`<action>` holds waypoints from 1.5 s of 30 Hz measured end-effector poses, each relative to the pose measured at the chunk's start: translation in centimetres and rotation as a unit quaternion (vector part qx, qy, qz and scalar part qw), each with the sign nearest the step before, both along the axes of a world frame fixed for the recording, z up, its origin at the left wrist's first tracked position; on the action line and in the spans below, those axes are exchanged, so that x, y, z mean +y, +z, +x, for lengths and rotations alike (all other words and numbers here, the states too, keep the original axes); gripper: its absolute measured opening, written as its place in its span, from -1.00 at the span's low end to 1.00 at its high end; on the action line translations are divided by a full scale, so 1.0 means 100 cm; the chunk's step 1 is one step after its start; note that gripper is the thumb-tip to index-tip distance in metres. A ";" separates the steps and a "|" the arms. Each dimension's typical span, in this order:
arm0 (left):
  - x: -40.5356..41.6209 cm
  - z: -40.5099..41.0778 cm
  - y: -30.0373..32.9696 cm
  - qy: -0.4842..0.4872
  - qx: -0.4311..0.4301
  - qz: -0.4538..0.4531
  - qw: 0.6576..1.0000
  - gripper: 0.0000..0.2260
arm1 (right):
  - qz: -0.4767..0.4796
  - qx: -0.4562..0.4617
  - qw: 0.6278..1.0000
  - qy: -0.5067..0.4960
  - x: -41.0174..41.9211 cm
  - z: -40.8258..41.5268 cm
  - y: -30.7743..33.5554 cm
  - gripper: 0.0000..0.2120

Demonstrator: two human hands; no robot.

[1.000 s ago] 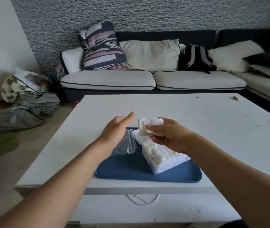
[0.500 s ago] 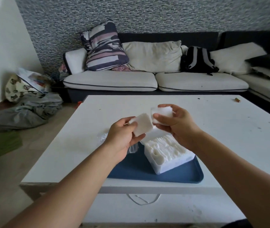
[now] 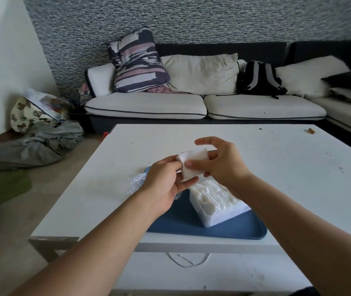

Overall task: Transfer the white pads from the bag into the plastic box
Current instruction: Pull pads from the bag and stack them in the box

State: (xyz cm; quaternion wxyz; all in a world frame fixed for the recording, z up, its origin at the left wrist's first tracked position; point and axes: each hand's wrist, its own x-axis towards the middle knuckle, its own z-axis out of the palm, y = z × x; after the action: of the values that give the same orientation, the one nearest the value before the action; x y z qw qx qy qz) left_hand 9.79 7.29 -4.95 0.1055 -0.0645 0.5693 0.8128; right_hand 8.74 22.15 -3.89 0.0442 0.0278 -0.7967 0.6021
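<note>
Both hands hold a small stack of white pads (image 3: 193,162) above the table. My left hand (image 3: 166,182) pinches its lower left side; my right hand (image 3: 219,162) grips it from the right, thumb on its front face. Just below stands the white plastic box (image 3: 223,212), packed with upright white pads, on a blue tray (image 3: 223,229). The crumpled clear bag (image 3: 135,182) lies at the tray's left end, partly hidden behind my left hand.
The white table (image 3: 277,171) carries a small brown item (image 3: 311,131) near its far right edge. A sofa (image 3: 191,103) with cushions and a black backpack (image 3: 260,79) stands beyond. Clothes and bags lie on the floor at left.
One second ago only my right hand held pads and my left was open. My left hand then took a pad, and now both hands have come together on one stack.
</note>
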 end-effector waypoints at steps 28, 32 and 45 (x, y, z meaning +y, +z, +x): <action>0.033 -0.018 -0.021 -0.006 0.166 -0.115 0.979 -0.90 | -0.212 -0.179 0.958 0.070 0.002 0.005 -0.002 -0.57; 0.033 -0.014 -0.019 -0.019 0.118 -0.100 0.988 -0.66 | -0.102 -0.072 0.991 0.042 0.004 0.003 -0.004 -0.76; 0.032 -0.009 -0.001 0.029 -0.010 0.090 0.995 -0.77 | -0.115 -0.085 0.980 0.139 0.009 -0.001 -0.012 -0.70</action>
State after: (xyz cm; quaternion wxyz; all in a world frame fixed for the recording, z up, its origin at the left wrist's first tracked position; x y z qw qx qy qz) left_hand 8.87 10.48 -5.00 0.0925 -0.0790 0.4904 0.8630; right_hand 8.62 23.07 -5.05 -0.1048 0.0812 -0.7115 0.6900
